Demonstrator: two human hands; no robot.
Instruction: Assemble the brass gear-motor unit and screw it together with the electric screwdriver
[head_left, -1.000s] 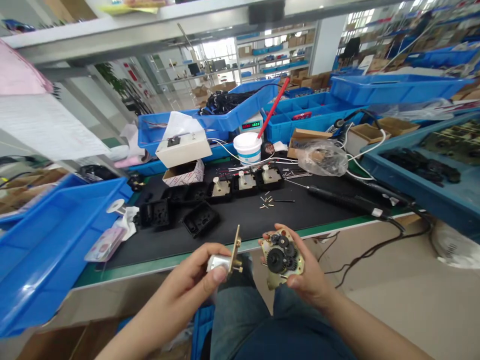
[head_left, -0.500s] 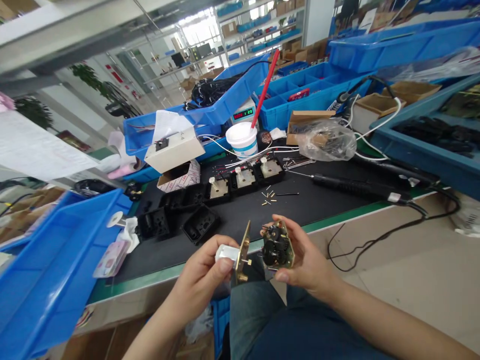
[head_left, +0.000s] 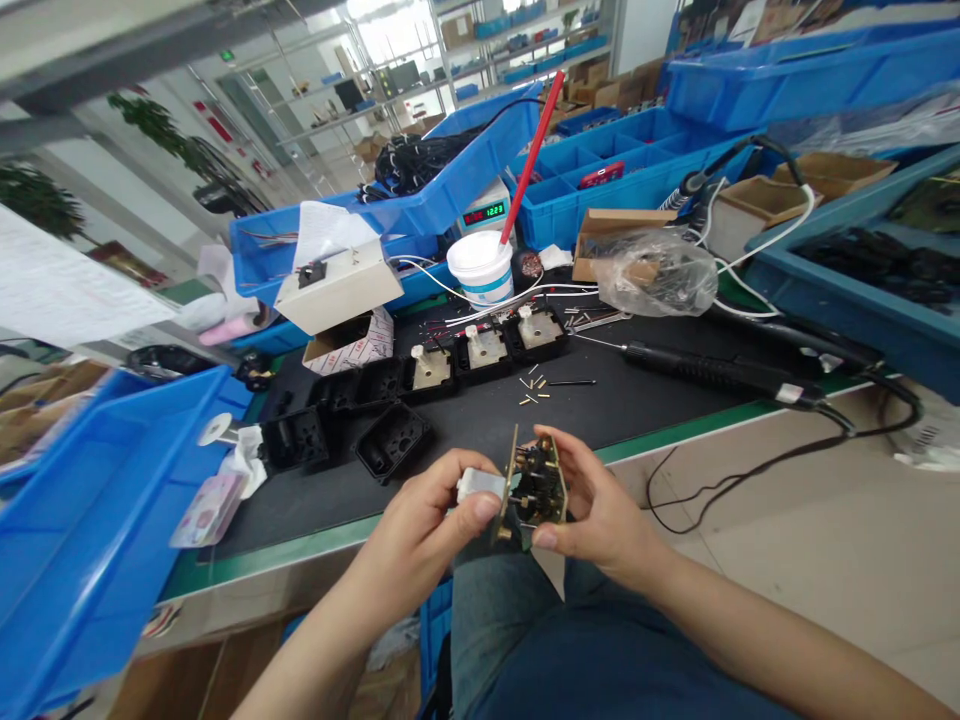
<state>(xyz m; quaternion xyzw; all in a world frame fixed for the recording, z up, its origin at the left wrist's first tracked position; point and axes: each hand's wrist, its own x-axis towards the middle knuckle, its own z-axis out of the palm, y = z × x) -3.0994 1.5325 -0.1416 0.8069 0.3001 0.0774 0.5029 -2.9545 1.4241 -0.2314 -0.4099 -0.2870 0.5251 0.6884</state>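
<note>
My left hand (head_left: pixel 442 515) is closed around a small silvery motor (head_left: pixel 480 486) fixed to a brass-coloured plate (head_left: pixel 511 480), which stands on edge. Facing it, my right hand (head_left: pixel 600 505) grips a gear assembly (head_left: pixel 541 480) with black gears and pins on a metal plate. The two parts are held close, above my lap at the bench edge; whether they touch I cannot tell. Beyond them on the black mat lie several small pins (head_left: pixel 534 385). An open black housing (head_left: pixel 394 443) rests to the left, and housings with pale plates (head_left: pixel 484 347) stand in a row behind.
A black electric screwdriver (head_left: pixel 705 372) with a cable lies on the right. Behind the row stand a white tub (head_left: pixel 480 270) with a red stick and a plastic bag (head_left: pixel 660 275). Blue bins (head_left: pixel 112 520) flank the bench, and a spool (head_left: pixel 217 430) sits at left.
The motor plate and the gear assembly have come closer together. My left hand has moved right and slightly up, and the gear assembly has turned more edge-on. The view has shifted slightly.
</note>
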